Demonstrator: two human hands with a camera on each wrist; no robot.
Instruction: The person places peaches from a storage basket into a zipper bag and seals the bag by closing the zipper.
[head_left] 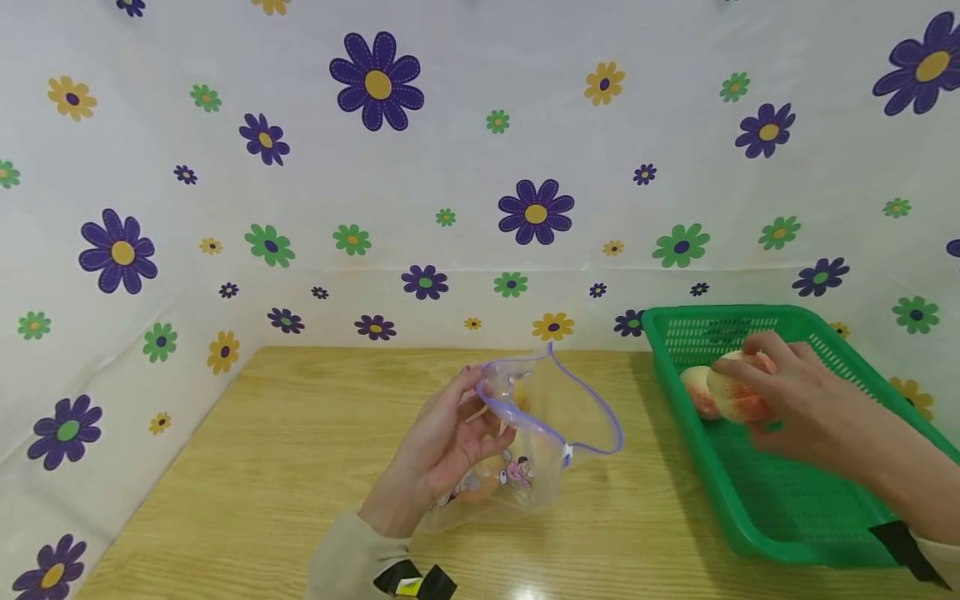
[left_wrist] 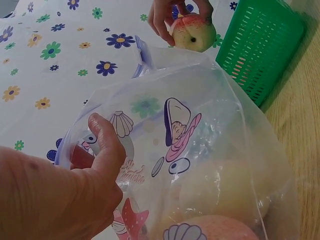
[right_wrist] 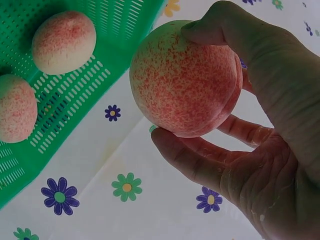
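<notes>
The right hand [head_left: 795, 392] gripped a peach [head_left: 738, 392] over the basket [head_left: 795, 500], while the left hand [head_left: 442, 446] pinched the open bag [head_left: 551, 433] beside it.

Speckled red-and-cream peach [right_wrist: 185, 80] held above green basket [head_left: 780, 500], clear printed zip bag [head_left: 525, 442] held open, fruit inside

No word, brand or number can be read anywhere. The clear plastic zip bag with the purple rim [left_wrist: 200, 150] carries printed cartoon shells and a line of pink script under them, but the script is too blurred and creased to make out.
</notes>
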